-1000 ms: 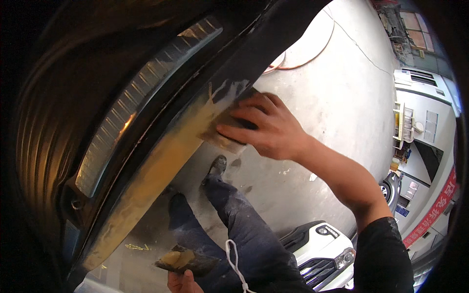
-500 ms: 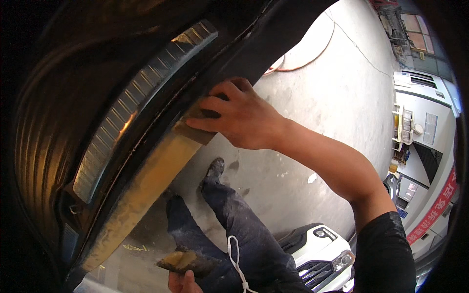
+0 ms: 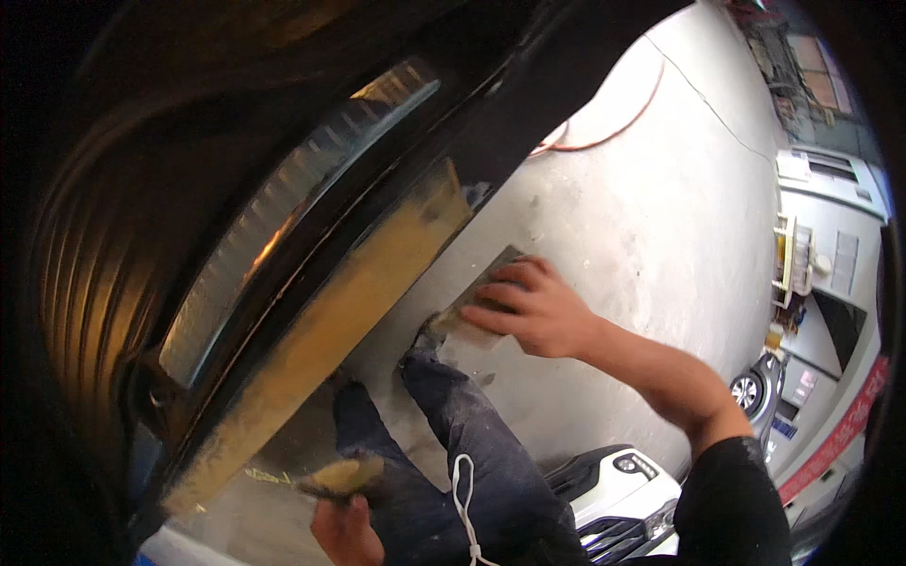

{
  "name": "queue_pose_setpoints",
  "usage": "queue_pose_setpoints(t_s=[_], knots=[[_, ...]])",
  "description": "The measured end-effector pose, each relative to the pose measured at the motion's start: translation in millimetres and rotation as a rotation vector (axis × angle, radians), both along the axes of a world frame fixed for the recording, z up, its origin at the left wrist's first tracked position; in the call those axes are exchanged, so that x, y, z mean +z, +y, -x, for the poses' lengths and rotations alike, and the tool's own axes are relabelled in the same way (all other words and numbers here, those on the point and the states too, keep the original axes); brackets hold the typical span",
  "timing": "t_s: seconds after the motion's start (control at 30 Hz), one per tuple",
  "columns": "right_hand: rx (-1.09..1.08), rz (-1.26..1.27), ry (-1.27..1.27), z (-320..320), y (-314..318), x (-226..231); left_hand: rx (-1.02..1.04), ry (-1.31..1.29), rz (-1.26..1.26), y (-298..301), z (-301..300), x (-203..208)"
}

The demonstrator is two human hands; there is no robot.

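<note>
Away from the car body, above the floor, my right hand (image 3: 547, 311) is closed on a flat grey-brown putty spreader (image 3: 508, 256). Low in the picture, my left hand (image 3: 349, 530) grips a flat scraper (image 3: 342, 476) with a heap of yellow-brown putty on it. A long band of yellowish putty (image 3: 326, 321) covers the lower edge of the dark car body. Its upper end lies bare to view, and neither hand touches it. The left fingers are partly hidden under the scraper.
A ribbed metal sill plate (image 3: 283, 222) runs along the dark car body (image 3: 104, 217) at left. A reddish hose (image 3: 613, 137) lies on the concrete floor (image 3: 651, 236). Behind my right arm stands a white car (image 3: 613, 500); shelving (image 3: 793, 259) is at far right.
My right hand has come off the putty band and moved right and down with the spreader, uncovering the band's upper end. My left hand stays low with the scraper, tilted slightly differently.
</note>
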State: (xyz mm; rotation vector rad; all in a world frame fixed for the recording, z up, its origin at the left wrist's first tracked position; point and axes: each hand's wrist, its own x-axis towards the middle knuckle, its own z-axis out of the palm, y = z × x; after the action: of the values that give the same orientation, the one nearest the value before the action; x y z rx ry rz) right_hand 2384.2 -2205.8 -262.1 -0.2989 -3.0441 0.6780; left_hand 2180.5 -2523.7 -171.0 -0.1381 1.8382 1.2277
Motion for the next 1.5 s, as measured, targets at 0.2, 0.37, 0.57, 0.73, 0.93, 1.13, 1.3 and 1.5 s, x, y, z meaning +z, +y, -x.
queue_pose_setpoints(t_s=[0.2, 0.37, 0.57, 0.73, 0.93, 1.13, 1.3, 1.5], knots=[[-0.760, 0.740, 0.713, 9, -28, 51, -0.037, -0.160, -0.194, 54, 3, -7], [-0.938, 1.659, 1.317, 52, -46, 118, -0.182, -0.121, -0.335, 101, -13, 31], [-0.399, 1.942, 1.047, 48, -51, 161, -0.250, -0.190, -0.430, 119, -19, 52], [-0.276, 1.219, 0.550, 32, -33, 169, -0.305, -0.077, -0.376, 121, -13, 66], [-0.452, 0.953, 0.454, -6, -12, 146, -0.209, -0.168, -0.482, 106, -9, 59], [-0.269, 1.232, 0.505, 38, -25, 131, -0.067, -0.343, -0.385, 115, -32, 85], [-0.993, 0.957, 0.348, 24, -11, 52, 0.020, -0.205, -0.313, 86, -11, 93], [-0.025, -0.111, 0.092, 55, 50, 73, 0.174, -0.191, -0.174, 55, -16, 77]])
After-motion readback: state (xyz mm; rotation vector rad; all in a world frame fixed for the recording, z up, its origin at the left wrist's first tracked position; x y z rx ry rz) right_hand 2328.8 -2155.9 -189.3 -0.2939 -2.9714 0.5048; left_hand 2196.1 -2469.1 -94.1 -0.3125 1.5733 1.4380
